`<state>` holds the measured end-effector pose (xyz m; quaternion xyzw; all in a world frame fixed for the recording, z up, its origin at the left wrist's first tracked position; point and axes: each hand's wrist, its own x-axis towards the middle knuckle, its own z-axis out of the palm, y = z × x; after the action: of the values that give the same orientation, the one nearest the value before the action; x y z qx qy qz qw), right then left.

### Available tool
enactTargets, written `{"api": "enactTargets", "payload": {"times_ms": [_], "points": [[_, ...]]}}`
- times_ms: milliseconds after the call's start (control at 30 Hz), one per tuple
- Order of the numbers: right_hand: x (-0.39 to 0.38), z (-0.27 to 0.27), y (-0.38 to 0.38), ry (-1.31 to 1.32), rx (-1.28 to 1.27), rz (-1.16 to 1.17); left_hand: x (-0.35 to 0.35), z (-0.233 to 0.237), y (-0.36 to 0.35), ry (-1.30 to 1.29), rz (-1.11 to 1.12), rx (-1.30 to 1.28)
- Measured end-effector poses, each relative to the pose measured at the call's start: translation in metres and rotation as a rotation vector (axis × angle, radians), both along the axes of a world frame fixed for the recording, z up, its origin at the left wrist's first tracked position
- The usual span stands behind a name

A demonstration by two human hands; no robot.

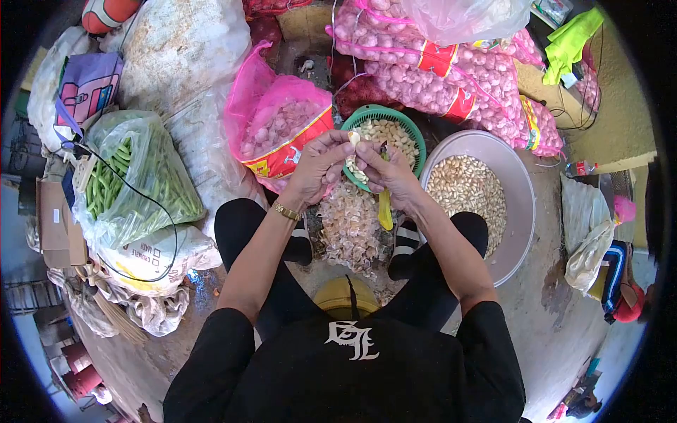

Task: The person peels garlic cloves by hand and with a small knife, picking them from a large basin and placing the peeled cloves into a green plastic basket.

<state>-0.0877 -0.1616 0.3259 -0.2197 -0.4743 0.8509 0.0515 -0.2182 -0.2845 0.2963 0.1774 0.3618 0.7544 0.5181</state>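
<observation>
My left hand (319, 163) pinches a pale garlic clove (353, 137) between thumb and fingertips. My right hand (393, 175) is closed round a small knife with a yellow handle (385, 211), and its thumb and finger meet at the clove too. Most of the blade is hidden by the fingers. Just beyond both hands stands a green plastic basket (421, 144) with peeled cloves (388, 134) in it. Beneath the hands, a heap of garlic skins (349, 225) lies on the floor between my feet.
Right of me is a wide pale basin (523, 204) with many cloves. An opened pink mesh bag of garlic (282, 130) stands ahead left; full garlic sacks (451, 81) are stacked ahead right. A plastic bag of green pods (141, 176) is at left.
</observation>
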Motion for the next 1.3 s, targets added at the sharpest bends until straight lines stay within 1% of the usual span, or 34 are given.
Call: {"api": "enactTargets", "payload": {"times_ms": [67, 133, 167, 200, 233, 267, 333, 367, 400, 433, 467, 500, 567, 600, 667, 800, 867, 933, 967, 1033, 1100, 1133, 1167, 1200, 1233, 1267, 1300], "points": [[0.001, -0.002, 0.001, -0.005, 0.006, 0.006, -0.002, -0.007, 0.004, 0.012, 0.001, -0.017], [0.003, -0.011, 0.001, 0.009, -0.075, -0.044, -0.001, -0.006, 0.008, 0.026, 0.001, -0.034], [0.004, -0.014, 0.002, 0.008, -0.075, -0.045, 0.000, -0.006, 0.010, 0.047, 0.017, -0.086], [0.004, -0.018, 0.005, -0.005, -0.164, -0.114, 0.002, -0.004, 0.012, 0.068, 0.034, -0.137], [0.004, -0.022, 0.008, -0.016, -0.252, -0.183, 0.003, -0.003, 0.015, 0.067, 0.033, -0.136], [0.003, -0.030, 0.012, -0.017, -0.252, -0.185, 0.004, -0.002, 0.017, 0.088, 0.054, -0.144], [0.000, -0.048, 0.023, -0.099, -0.345, -0.482, 0.003, -0.005, 0.019, 0.108, 0.072, -0.153], [0.000, -0.055, 0.029, -0.099, -0.346, -0.487, -0.002, -0.011, 0.019, -0.006, 0.040, -0.111], [-0.002, -0.054, 0.033, -0.141, -0.299, -0.423, -0.006, -0.016, 0.019, -0.119, 0.008, -0.065], [-0.003, -0.052, 0.037, -0.180, -0.248, -0.356, -0.009, -0.020, 0.020, -0.116, 0.005, -0.060], [-0.003, -0.051, 0.034, -0.157, -0.168, -0.349, -0.012, -0.025, 0.020, -0.203, -0.003, -0.054], [-0.003, -0.042, 0.030, -0.155, -0.168, -0.347, -0.013, -0.021, 0.019, -0.290, -0.009, -0.051], [-0.001, -0.031, 0.021, -0.099, 0.116, -0.284, -0.010, -0.017, 0.020, -0.326, 0.011, -0.033], [-0.003, -0.032, 0.017, -0.099, 0.116, -0.281, -0.008, -0.014, 0.020, -0.363, 0.027, -0.015], [-0.007, -0.036, 0.008, 0.243, 0.844, -0.338, -0.009, -0.022, 0.021, -0.335, 0.003, 0.029], [-0.010, -0.027, -0.004, 0.184, 0.849, -0.268, -0.002, -0.020, 0.024, -0.285, -0.049, 0.133], [-0.013, -0.033, -0.004, 0.179, 0.954, -0.281, 0.004, -0.012, 0.025, -0.295, -0.040, 0.114], [-0.014, -0.026, -0.002, 0.159, 0.924, -0.291, 0.009, 0.003, 0.022, -0.306, -0.032, 0.096], [-0.013, -0.023, -0.002, 0.137, 0.892, -0.302, 0.011, 0.011, 0.020, -0.256, -0.025, 0.062], [-0.012, -0.022, 0.002, 0.121, 0.909, -0.338, 0.010, 0.011, 0.017, -0.205, -0.018, 0.026], [-0.012, -0.018, 0.005, 0.110, 0.928, -0.373, 0.001, 0.004, 0.011, -0.069, -0.175, -0.087], [-0.011, -0.013, 0.006, 0.146, 1.004, -0.377, -0.002, 0.002, 0.008, -0.068, -0.173, -0.086], [-0.011, -0.011, 0.007, 0.182, 1.079, -0.381, -0.005, 0.001, 0.003, -0.086, -0.150, -0.138], [-0.011, -0.013, 0.008, 0.182, 1.078, -0.380, -0.006, 0.002, 0.001, -0.104, -0.127, -0.191], [-0.011, -0.016, 0.010, 0.184, 1.081, -0.326, -0.007, 0.002, 0.000, -0.104, -0.127, -0.190], [-0.010, -0.020, 0.012, 0.185, 1.083, -0.271, -0.007, 0.003, 0.000, -0.067, -0.077, -0.198], [-0.009, -0.026, 0.015, 0.185, 1.082, -0.270, -0.007, 0.005, -0.001, -0.030, -0.026, -0.207]]}}
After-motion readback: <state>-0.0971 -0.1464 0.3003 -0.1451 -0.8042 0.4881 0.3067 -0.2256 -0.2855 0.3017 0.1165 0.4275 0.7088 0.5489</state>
